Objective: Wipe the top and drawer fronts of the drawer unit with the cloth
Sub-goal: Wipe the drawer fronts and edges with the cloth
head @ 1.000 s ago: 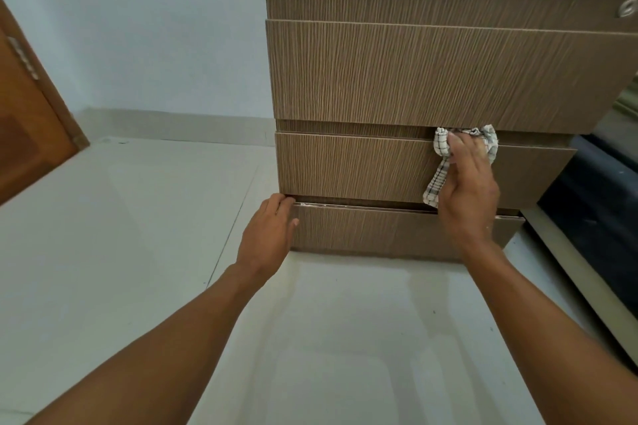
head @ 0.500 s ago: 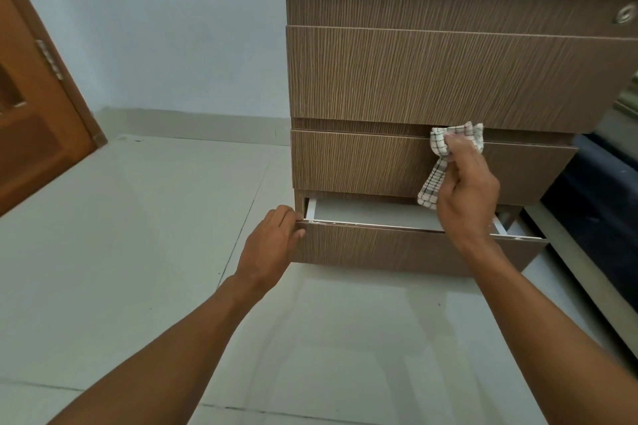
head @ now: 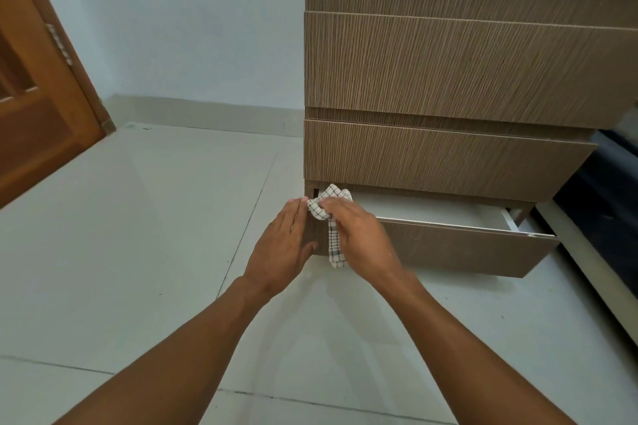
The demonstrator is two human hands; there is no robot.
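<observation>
The bottom drawer point(head: 448, 245) of the drawer unit point(head: 466, 62) now stands pulled out. The right hand point(head: 359, 235), clenched on the checked cloth point(head: 328, 217), has moved down to its left top edge. The left hand point(head: 283, 245), open, braces that corner. This front is apparently next for wiping.

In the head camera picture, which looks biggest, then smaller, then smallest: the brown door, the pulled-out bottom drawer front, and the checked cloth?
1. Brown door: looks largest, though part is cut off by the picture edge.
2. Bottom drawer front: smaller, with its left end hidden behind the hands.
3. Checked cloth: clearly smallest, bunched in the right hand.
</observation>
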